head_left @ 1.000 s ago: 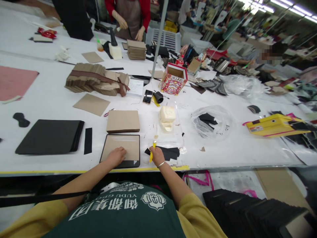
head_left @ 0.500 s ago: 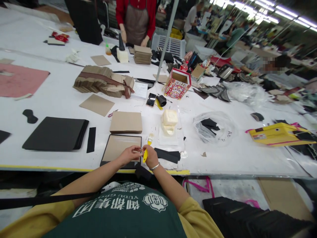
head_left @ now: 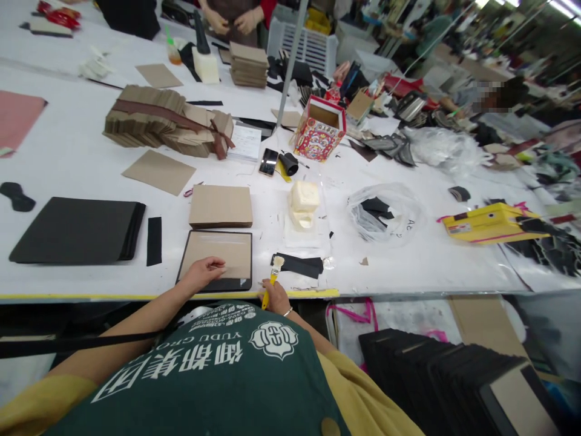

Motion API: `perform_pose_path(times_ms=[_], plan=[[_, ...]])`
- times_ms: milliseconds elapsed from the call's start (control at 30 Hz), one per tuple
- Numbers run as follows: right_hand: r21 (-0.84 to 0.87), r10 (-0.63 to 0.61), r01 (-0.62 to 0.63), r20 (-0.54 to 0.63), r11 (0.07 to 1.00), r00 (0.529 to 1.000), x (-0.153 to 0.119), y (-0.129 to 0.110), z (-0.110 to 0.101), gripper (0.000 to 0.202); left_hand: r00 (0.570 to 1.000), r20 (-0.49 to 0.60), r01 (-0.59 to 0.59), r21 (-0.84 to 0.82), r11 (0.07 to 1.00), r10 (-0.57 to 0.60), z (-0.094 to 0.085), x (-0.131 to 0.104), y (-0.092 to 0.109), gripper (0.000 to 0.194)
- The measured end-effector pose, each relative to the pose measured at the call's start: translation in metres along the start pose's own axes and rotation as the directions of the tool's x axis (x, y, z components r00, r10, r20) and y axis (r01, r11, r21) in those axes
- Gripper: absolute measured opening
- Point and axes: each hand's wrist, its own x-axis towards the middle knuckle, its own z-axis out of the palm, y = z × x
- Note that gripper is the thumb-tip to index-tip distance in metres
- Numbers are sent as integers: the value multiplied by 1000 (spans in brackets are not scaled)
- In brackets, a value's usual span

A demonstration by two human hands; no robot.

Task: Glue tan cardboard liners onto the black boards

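Observation:
My right hand (head_left: 275, 297) grips a yellow-handled brush (head_left: 273, 280) at the table's front edge, its pale bristles pointing away from me. Over the lower left of a tan cardboard panel (head_left: 227, 249) lies my left hand (head_left: 204, 274), fingers stretched out and nothing visible in them. The panel rests on a slightly larger black sheet (head_left: 249, 282) that shows as a dark border. Several black strips (head_left: 302, 265) lie just beyond the brush. Behind the panel sits a stack of tan boards (head_left: 221, 206). A cream-coloured tub (head_left: 304, 203) smeared with a pale substance stands to its right.
Black sheets (head_left: 77, 230) are stacked at left beside a single black strip (head_left: 154, 241). Farther back are tied cardboard pieces (head_left: 158, 121), a phone (head_left: 269, 161) and a red patterned box (head_left: 320, 128). A clear plastic bag (head_left: 385, 215) and a yellow box (head_left: 490, 224) lie right. A co-worker's hands (head_left: 233, 23) are opposite.
My hands have moved apart: the left went left onto the cardboard panel, and the right drew back to the table edge with the brush. The camera view has tilted down.

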Motion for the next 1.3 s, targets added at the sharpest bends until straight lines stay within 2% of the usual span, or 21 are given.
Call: perform_pose_path(times_ms=[100, 233, 300, 400, 567, 800, 967, 1133, 1300], plan=[[-82, 57, -62, -52, 995, 997, 16, 15, -11, 21, 1000, 27, -14, -41, 999, 15, -1, -2, 5, 45], [-238, 126, -145, -93, 960, 988, 37, 46, -34, 16, 999, 52, 2, -16, 1000, -1, -4, -2, 5, 45], [-310, 117, -126, -49, 942, 992, 46, 57, -39, 15, 997, 72, 31, 1, 1000, -31, -3, -2, 2, 45], [-371, 85, -61, 48, 926, 995, 54, 64, -36, 16, 993, 93, 72, 31, 997, -74, 3, -3, -3, 46], [-370, 82, -48, 77, 928, 994, 51, 64, -25, 18, 984, 149, 89, 68, 994, -99, 23, 0, -4, 44], [-345, 77, -81, -24, 935, 997, 41, 67, -23, 24, 969, 243, 12, 153, 988, -49, 56, 16, 0, 34], [-368, 66, -64, -9, 928, 998, 36, 69, -15, 25, 952, 297, 20, 168, 986, -70, 80, 24, 0, 31], [-295, 73, -86, -55, 952, 996, 30, 74, -10, 22, 951, 295, 47, 164, 985, -94, 102, 29, -3, 32], [-162, 102, -133, -187, 978, 977, 25, 66, -21, 24, 959, 243, 127, 100, 987, -148, 122, 32, 13, 40]])
